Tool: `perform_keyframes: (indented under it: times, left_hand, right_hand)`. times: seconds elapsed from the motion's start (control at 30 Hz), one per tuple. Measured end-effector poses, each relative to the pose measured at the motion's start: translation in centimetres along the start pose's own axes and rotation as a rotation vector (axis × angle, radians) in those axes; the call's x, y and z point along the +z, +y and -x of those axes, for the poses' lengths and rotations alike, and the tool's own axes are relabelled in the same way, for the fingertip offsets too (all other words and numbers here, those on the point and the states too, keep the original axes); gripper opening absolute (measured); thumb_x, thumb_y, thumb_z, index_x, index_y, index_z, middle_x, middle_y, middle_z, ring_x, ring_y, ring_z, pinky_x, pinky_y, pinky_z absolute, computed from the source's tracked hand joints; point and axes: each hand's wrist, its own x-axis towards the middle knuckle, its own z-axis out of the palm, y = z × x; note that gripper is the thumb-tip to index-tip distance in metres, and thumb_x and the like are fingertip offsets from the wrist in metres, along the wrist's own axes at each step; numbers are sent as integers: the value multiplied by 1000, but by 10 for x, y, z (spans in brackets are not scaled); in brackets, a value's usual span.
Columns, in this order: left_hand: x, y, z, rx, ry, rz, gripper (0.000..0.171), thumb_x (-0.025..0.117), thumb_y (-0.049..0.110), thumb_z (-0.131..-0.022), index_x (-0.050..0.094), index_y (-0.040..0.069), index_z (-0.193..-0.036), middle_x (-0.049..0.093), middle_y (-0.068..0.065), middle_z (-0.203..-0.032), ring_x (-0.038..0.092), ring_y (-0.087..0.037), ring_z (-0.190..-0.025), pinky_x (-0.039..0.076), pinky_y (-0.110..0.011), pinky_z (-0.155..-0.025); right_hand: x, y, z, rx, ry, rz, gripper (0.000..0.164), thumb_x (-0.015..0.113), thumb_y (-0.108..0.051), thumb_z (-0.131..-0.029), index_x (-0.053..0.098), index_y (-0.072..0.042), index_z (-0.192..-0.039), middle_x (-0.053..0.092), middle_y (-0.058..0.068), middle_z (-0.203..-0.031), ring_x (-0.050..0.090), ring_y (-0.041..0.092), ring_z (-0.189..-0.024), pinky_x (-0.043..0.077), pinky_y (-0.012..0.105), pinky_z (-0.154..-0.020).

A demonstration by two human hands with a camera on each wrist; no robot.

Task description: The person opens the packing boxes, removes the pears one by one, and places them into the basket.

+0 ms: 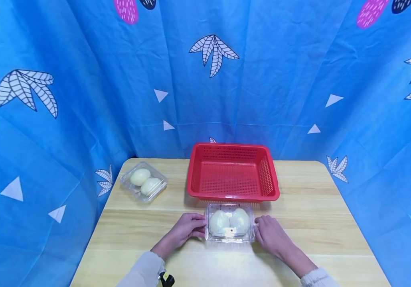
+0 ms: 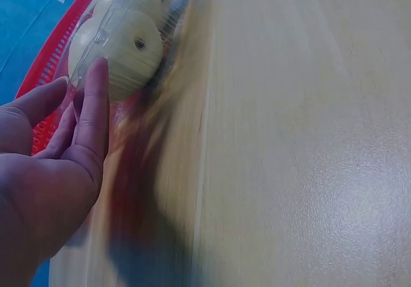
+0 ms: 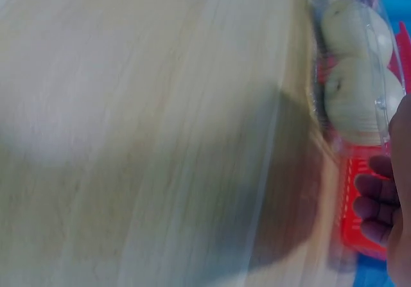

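Note:
A clear plastic clamshell box [image 1: 230, 239] with two pale, round pears [image 1: 239, 221] is held between both hands, just in front of a red basket [image 1: 232, 198]. At its left end, my left hand [image 1: 185, 229] pinches the edge between thumb and fingers, as the left wrist view also shows. My right hand [image 1: 271, 235] grips the opposite end, its thumb at the rim and its other fingers curled below in the right wrist view. The lid looks closed over the pears. Part of the right hand is cut off by that view's edge.
Another clear box [image 1: 162, 175] with two pale pears [image 1: 151, 186] sits at the table's back left corner. The perforated red basket stands at the middle of the back edge. Blue patterned curtain [image 1: 281, 79] hangs behind and beside the wooden table [image 1: 320, 223].

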Motion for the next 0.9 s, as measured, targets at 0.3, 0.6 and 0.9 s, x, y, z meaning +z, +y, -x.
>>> perform_keyframes:
  times: [0.3, 0.6, 0.9]
  left_hand:
    - [1, -1, 1, 5, -6, 0, 36, 67, 8, -99, 56, -15, -125, 70, -7, -87, 72, -16, -76, 68, -31, -72]
    - [-1, 0, 0, 2, -15, 4, 34, 68, 8, -98, 57, -14, -123, 69, -7, -87, 72, -15, -75, 68, -32, -72]
    - [-5, -3, -2, -23, -41, 27, 36, 63, 12, -103, 57, -14, -127, 71, -10, -91, 73, -16, -80, 68, -34, -79]
  right_hand:
    - [1, -8, -1, 125, 49, -192, 15, 68, -6, -92, 66, 0, -106, 63, 3, -87, 60, 18, -85, 57, 42, -81]
    - [-4, -18, -5, 357, 10, -403, 20, 71, -3, -92, 66, 4, -110, 58, -2, -81, 51, 6, -74, 53, 24, -65]
    - [-14, -24, -9, 626, -76, -646, 17, 66, -5, -95, 68, 3, -110, 66, 5, -83, 54, 5, -68, 51, 19, -59]
